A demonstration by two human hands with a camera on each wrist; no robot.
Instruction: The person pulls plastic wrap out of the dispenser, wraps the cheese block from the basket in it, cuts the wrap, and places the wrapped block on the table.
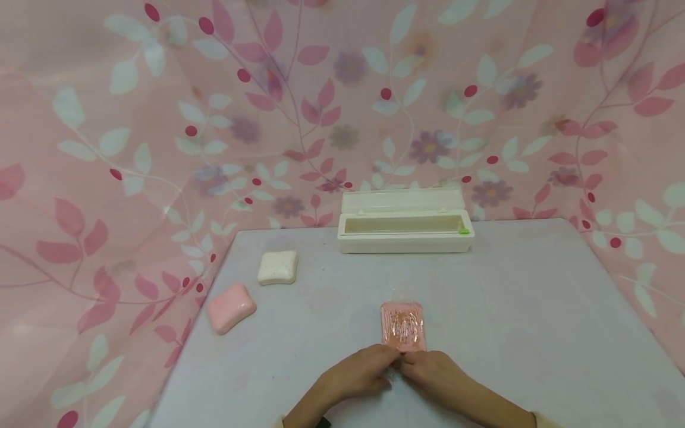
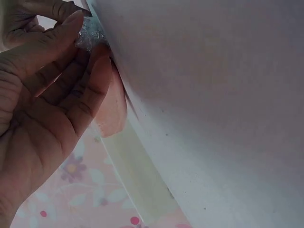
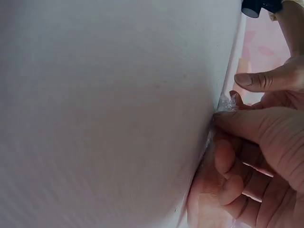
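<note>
A pink bar of soap point(image 1: 402, 326) in shiny clear plastic wrap lies on the table in front of me. Both hands meet at its near end, where the wrap point(image 2: 91, 35) is bunched up. My right hand point(image 1: 436, 374) pinches that wrap point(image 3: 228, 102) between thumb and fingers. With its fingers bent loosely against the bunch, my left hand point(image 1: 355, 374) touches the wrap; its thumb point(image 3: 256, 80) stands apart from it. Seen from the left wrist, the soap point(image 2: 111, 107) shows beyond the fingers. The hands hide the soap's near edge.
At the back stands a long white wrap dispenser box point(image 1: 407, 242), lid raised, with a green slider point(image 1: 464, 231). A white bar of soap point(image 1: 277, 267) and a pink bar of soap point(image 1: 231, 307) lie at the left. Floral cloth point(image 1: 342, 119) hangs around the table point(image 1: 535, 309).
</note>
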